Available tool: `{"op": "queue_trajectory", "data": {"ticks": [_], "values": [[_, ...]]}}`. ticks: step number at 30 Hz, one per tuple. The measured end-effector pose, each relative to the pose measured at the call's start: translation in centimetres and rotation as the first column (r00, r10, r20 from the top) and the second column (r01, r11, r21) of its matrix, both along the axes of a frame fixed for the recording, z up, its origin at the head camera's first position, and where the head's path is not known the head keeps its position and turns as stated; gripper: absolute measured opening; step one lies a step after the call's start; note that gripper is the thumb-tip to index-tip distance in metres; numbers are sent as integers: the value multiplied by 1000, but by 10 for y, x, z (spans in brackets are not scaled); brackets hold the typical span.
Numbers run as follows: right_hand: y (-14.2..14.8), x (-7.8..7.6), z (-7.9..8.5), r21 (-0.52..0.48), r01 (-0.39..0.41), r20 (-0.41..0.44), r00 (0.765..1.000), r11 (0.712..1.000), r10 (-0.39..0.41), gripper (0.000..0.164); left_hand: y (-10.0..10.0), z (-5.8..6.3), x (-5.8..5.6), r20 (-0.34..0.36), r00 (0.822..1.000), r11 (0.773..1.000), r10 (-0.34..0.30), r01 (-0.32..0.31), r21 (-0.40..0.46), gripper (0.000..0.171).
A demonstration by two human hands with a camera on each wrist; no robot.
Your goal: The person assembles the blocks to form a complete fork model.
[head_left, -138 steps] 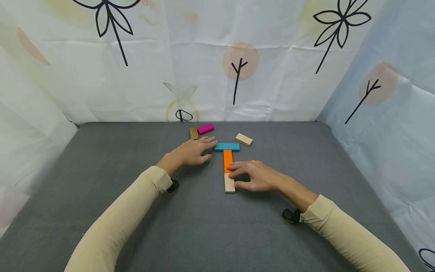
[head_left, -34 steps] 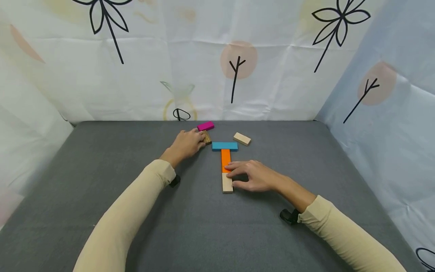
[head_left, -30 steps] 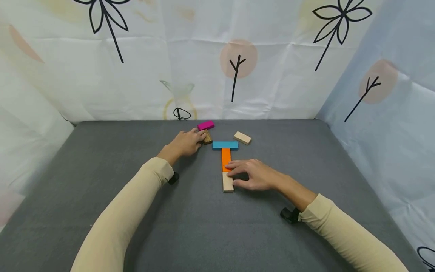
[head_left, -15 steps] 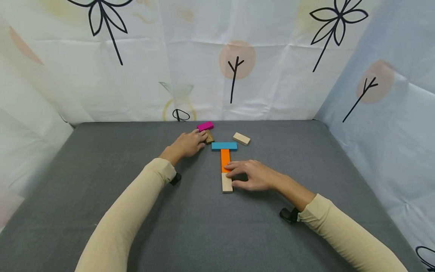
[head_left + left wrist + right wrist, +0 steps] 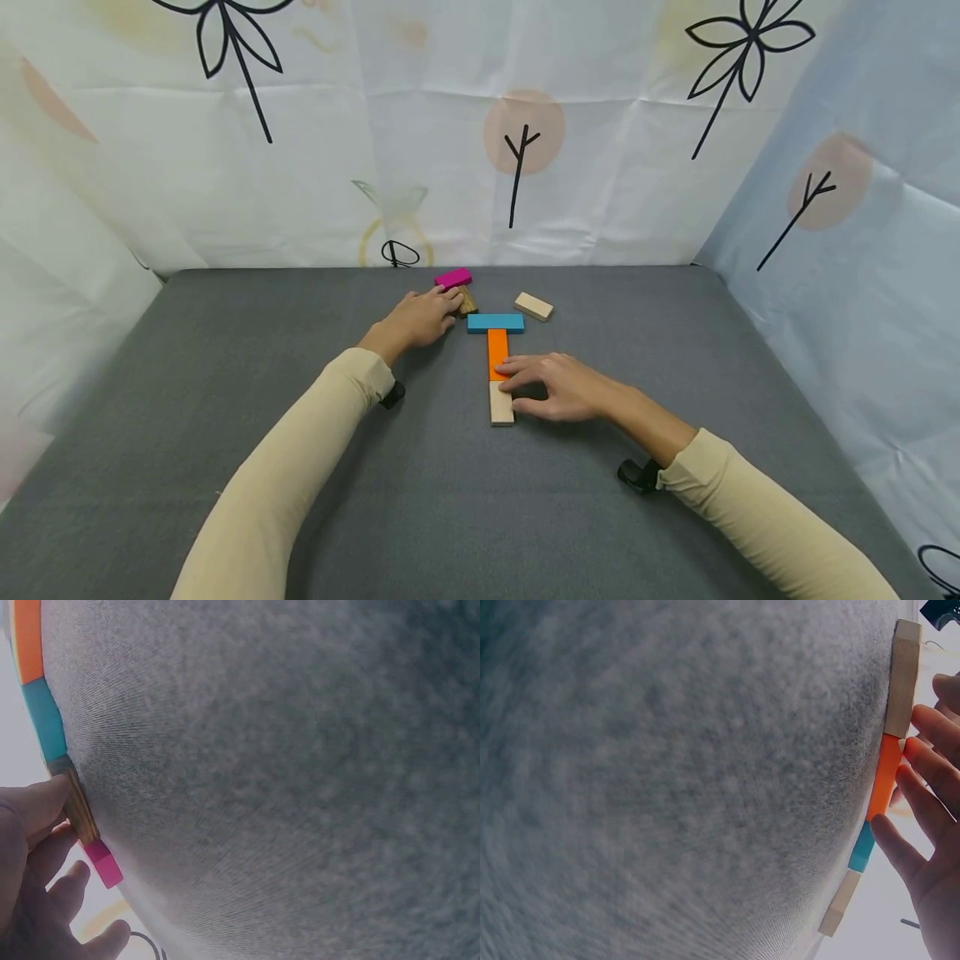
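Note:
A brown wooden block [image 5: 468, 300] lies aslant beside the left end of a blue block [image 5: 496, 323]. My left hand [image 5: 418, 319] holds the brown block between thumb and index finger; in the left wrist view the fingertips [image 5: 58, 796] meet its side. A magenta block [image 5: 453, 278] lies just behind it. Below the blue block, an orange block [image 5: 497, 350] and a pale wooden block [image 5: 502, 406] continue in a line, forming a T. My right hand [image 5: 558, 387] rests on the orange and pale blocks with extended fingers, its thumb beside the pale one.
Another pale wooden block [image 5: 533, 307] lies loose behind the blue block's right end. The grey cloth-covered table [image 5: 480, 517] ends at a white patterned curtain [image 5: 630, 183] at the back and sides.
My left hand left the blue block's end, took the brown block and shifted it rightward toward the blue one, turning it aslant. My right hand has stayed in place.

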State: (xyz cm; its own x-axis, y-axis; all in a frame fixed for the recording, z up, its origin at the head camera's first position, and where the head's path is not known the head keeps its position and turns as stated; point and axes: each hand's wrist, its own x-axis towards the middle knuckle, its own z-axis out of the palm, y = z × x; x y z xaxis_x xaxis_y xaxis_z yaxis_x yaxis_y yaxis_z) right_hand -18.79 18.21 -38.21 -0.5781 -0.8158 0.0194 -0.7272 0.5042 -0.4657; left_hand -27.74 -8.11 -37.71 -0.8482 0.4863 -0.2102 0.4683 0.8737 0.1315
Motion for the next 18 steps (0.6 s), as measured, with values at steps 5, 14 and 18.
{"op": "queue_trajectory", "data": {"ticks": [5,14,18], "values": [[0,0,0,6,9,9,1000,1000,-9,35,2,-1,-2,11,1000,1000,-1,1,0,54],[0,1,0,-13,7,12,1000,1000,-7,33,1,-4,-4,6,1000,999,-31,31,24,53],[0,1,-1,-11,7,9,1000,1000,-7,33,1,-4,-4,14,1000,999,-23,23,24,53]]}}
